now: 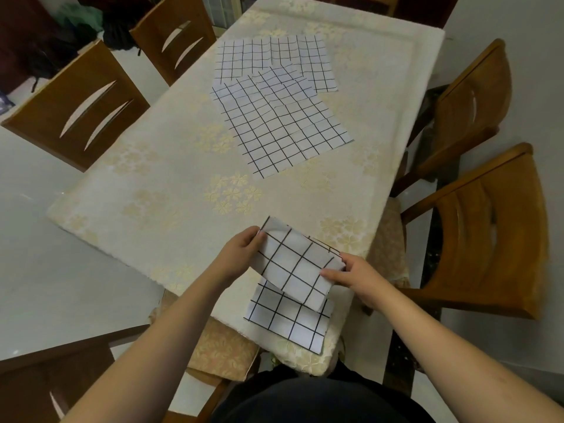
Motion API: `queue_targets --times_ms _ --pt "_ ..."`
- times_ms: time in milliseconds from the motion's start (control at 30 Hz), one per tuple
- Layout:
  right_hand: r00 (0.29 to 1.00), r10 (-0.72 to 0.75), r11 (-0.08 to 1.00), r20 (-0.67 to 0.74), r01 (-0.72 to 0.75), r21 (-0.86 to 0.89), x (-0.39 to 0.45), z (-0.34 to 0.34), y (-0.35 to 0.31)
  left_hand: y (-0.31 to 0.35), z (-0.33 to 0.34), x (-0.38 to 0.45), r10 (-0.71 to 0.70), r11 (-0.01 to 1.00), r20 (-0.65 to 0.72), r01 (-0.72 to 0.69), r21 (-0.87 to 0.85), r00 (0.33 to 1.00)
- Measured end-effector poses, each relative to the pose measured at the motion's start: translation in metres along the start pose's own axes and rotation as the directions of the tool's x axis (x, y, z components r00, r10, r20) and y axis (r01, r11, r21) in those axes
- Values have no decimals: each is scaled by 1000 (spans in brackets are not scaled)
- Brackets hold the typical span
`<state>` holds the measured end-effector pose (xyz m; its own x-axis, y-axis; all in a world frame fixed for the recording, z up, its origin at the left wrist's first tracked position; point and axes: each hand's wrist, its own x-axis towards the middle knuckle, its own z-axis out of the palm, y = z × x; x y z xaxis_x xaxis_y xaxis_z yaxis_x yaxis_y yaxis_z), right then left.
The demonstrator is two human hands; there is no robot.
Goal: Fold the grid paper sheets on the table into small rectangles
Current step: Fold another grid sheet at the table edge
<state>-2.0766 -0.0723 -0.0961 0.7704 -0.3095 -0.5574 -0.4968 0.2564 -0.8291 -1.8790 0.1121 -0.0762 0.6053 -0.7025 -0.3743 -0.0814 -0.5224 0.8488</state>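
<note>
Gripping a folded grid sheet (297, 267) — left hand (241, 248), right hand (351, 274) — fingers seemingly pinched on its ends.

Folded grid sheet (300, 265) atop another (290, 323); unfolded sheets (280, 123) beyond

We see overlapping flat white black-gridded paper sheets (283, 117) at upper centre on the cream floral-clothed table (171, 184); a folded white black-gridded paper rectangle (290, 325) lies lower centre, brown wooden chairs (476, 233) flanking both sides.
</note>
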Motion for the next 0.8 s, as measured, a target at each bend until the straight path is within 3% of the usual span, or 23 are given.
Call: queue_targets --times_ms 100,200,300,433,567,800 --pt "994 98 949 -51 -78 304 -9 19 17 -11 13 -7 -59 998 -77 59 -7 995" --pt "971 152 899 -186 -57 435 -13 40 38 -27 29 -13 -101 993 -146 107 40 984" --pt "929 133 952 -345 -23 305 -21 52 58 -45 38 -24 -135 981 -166 155 117 977" --pt "939 55 994 -339 -18 111 -35 60 76 -65 44 -39 -159 975 -144 178 132 977" --pt "928 65 998 -368 -52 45 -44 64 93 -80 46 -46 -142 957 -151 175 230 978" --pt "872 95 994 -481 -105 5 -47 75 107 -86 48 -46 -122 965 -154 154 214 980"
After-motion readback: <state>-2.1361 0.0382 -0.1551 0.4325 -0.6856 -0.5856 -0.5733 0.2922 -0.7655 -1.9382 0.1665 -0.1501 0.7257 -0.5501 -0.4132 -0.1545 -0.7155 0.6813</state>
